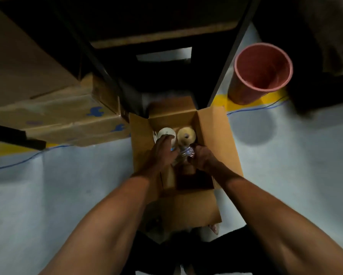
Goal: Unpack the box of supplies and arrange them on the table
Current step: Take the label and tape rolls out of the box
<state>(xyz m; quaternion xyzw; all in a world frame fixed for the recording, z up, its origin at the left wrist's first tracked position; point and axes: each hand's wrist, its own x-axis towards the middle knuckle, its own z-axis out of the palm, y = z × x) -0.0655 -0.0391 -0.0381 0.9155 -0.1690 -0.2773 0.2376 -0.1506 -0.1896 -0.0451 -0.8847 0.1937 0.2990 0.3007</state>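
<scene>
A clear plastic bundle (183,155), long axis slanting between them, is gripped by left hand (163,153) and right hand (201,157) inside the open cardboard box (212,135).

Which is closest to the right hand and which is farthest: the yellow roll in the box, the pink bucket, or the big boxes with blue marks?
From the right hand:
1. Yellow roll, inside the open box, just beyond the fingers.
2. Pink bucket, on the floor, farther ahead and to the right.
3. Big boxes with blue marks, farthest, off to the left.

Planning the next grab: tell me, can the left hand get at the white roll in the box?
Probably yes: the left hand is already at the white roll, and the open box leaves it uncovered.
</scene>
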